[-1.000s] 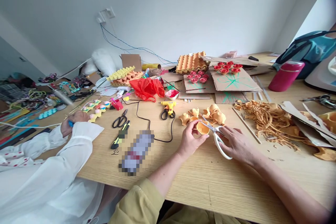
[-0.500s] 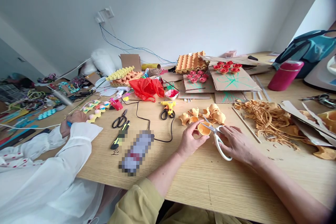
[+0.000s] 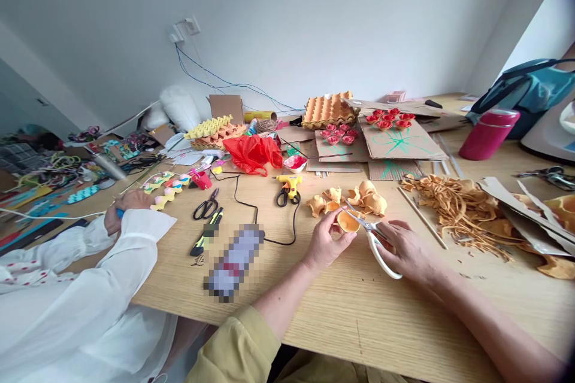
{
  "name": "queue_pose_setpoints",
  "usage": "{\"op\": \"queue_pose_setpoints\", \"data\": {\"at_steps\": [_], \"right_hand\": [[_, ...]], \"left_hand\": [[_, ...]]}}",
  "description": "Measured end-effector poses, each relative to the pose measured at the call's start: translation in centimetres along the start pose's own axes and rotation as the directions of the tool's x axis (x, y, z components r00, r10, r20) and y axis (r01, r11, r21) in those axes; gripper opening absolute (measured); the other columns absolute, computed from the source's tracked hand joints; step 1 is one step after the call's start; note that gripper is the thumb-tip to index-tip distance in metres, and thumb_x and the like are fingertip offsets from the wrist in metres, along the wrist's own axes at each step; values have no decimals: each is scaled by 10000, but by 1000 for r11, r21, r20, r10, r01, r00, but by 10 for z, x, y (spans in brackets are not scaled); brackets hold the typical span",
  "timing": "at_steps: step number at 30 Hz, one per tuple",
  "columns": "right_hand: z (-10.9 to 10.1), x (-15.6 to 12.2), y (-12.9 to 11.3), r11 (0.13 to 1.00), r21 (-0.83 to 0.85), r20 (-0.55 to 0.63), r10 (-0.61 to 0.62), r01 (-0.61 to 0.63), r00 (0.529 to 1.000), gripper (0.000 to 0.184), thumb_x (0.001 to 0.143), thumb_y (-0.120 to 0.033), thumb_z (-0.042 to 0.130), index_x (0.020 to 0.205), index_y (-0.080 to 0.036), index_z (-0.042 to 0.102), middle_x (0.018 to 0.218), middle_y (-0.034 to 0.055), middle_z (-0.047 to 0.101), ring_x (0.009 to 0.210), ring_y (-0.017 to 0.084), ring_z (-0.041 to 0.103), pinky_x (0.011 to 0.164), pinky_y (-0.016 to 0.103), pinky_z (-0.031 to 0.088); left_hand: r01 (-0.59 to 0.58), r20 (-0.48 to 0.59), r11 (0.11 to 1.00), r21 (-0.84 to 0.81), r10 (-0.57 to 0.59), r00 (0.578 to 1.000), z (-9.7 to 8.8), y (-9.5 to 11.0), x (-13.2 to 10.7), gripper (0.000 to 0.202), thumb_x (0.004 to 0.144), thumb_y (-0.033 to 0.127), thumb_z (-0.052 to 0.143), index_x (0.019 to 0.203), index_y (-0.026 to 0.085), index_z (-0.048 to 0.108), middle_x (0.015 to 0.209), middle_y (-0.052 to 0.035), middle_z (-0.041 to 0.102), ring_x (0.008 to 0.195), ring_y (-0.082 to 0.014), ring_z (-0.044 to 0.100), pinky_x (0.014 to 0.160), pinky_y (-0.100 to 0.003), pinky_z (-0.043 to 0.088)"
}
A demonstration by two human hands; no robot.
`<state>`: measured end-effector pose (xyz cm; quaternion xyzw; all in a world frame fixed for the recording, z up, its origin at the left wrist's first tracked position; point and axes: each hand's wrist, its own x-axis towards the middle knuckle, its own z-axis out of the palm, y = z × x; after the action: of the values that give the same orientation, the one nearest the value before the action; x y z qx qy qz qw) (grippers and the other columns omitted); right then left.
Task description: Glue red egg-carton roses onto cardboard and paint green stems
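Between the thumb and fingers of my left hand (image 3: 326, 242) is an orange egg-carton cup (image 3: 347, 222), its open side facing up toward me. My right hand (image 3: 406, 249) grips white-handled scissors (image 3: 381, 257), their blades parted at the cup's rim. Just behind the cup lie several cut egg-carton cups (image 3: 369, 198) with ragged edges. To the right spreads a heap of orange carton trimmings (image 3: 462, 206), with a thin wooden stick (image 3: 422, 217) beside it.
A yellow glue gun (image 3: 290, 184), black scissors (image 3: 206, 208) and a box cutter (image 3: 206, 231) lie left of my hands. Red-painted cups (image 3: 390, 118) sit on cardboard (image 3: 422, 146) behind. A pink bottle (image 3: 489, 134) stands at right. At left, a co-worker's hand (image 3: 135, 198) is near painted carton pieces.
The scissors' handles have spread wider and my right hand has shifted slightly right and down. My left hand still holds the cup. The view has tilted slightly.
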<state>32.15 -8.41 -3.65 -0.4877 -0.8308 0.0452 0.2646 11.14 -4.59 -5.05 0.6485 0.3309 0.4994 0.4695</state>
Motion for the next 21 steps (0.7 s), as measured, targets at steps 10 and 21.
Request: {"op": "queue_pose_setpoints", "data": {"at_steps": [10,21], "right_hand": [[-1,0,1,1000,4,-8,-19,19,1000,242,937,-279,485,720,-270,377,594,-27,521,573,182,497,838,386,459],[1,1,7,1000,-19,-30,-21,20,999,276,952,-323,499,712,-264,375,591,-44,503,531,155,448,840,390,462]], "left_hand": [[68,-42,983,-171,-76,996,2,3,1,516,743,284,795,1194,183,565,1257,-123,650,1137,-238,657,983,-384,559],[51,-42,984,-173,-59,997,1,7,2,469,744,355,810,1101,183,560,1178,-105,667,1082,-214,662,965,-368,547]]}}
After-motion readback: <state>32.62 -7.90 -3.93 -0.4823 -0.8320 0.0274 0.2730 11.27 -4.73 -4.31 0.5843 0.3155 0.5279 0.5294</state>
